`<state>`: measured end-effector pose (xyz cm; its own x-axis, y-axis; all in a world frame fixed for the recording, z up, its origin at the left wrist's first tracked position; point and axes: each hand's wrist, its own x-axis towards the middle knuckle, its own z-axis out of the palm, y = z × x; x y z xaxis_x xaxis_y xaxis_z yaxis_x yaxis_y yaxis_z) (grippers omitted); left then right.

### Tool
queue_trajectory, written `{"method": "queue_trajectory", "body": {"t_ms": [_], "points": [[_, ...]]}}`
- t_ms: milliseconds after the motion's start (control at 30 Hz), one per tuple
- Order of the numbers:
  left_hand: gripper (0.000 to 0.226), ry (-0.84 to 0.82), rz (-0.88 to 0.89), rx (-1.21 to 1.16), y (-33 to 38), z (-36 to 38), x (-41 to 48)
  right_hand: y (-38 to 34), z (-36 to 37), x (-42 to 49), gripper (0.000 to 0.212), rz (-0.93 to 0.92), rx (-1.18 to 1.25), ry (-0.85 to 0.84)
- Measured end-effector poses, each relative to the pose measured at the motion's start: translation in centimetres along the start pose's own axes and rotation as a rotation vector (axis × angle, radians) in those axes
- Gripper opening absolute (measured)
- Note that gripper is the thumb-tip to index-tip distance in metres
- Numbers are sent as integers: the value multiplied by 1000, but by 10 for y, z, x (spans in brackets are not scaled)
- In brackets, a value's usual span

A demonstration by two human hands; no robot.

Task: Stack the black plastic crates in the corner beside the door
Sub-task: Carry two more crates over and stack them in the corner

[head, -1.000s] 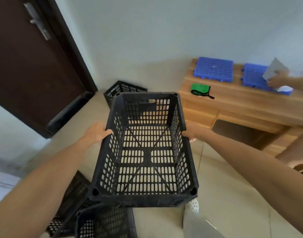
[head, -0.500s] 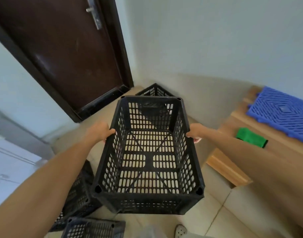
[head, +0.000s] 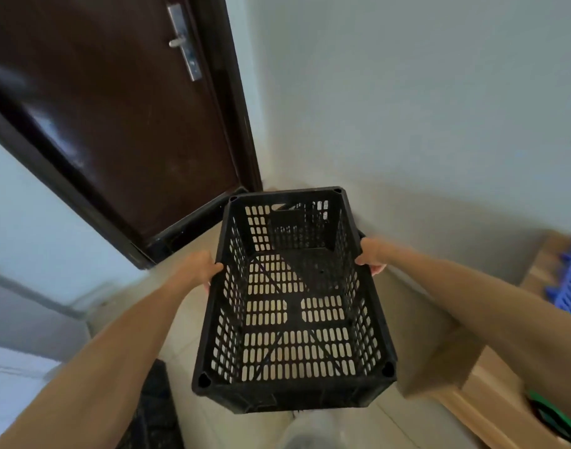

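Observation:
I hold a black perforated plastic crate (head: 293,393) in the air in front of me, open side up. My left hand (head: 198,265) grips its left rim and my right hand (head: 373,254) grips its right rim. Through the crate's far wall and floor I glimpse another black crate (head: 289,222) standing in the corner beside the dark brown door (head: 115,118); most of it is hidden. One more black crate (head: 154,409) lies on the floor at the lower left, partly behind my left forearm.
A wooden bench (head: 491,400) runs along the right wall, with a blue plastic grid (head: 569,286) and a green item (head: 556,413) on it. White walls meet at the corner. A pale cabinet (head: 15,377) stands at the far left.
The view has turned left and closed in on the corner; the door fills more of the frame. The crate in my hands now covers the corner crate. The bench slid to the right edge.

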<state>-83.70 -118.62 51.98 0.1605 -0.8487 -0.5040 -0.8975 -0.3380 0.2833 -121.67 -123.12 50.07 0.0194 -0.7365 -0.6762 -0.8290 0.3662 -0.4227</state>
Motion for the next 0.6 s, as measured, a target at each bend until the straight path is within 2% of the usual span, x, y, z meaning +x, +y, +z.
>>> {"method": "queue_trajectory", "body": {"t_ms": [67,233,367,600], "points": [[30,0,26,10,14,-22,37,-17,-26,26,18,18,61,1],[35,-34,65,10,48,-68,112,-49,-83,70,6,-9,-67,98],[40,-20,64,50,76,-78,169,-58,-119,121,29,22,-141,137],[32,-16,-12,134,124,-58,268,-65,-180,244,27,-2,-289,14]]}}
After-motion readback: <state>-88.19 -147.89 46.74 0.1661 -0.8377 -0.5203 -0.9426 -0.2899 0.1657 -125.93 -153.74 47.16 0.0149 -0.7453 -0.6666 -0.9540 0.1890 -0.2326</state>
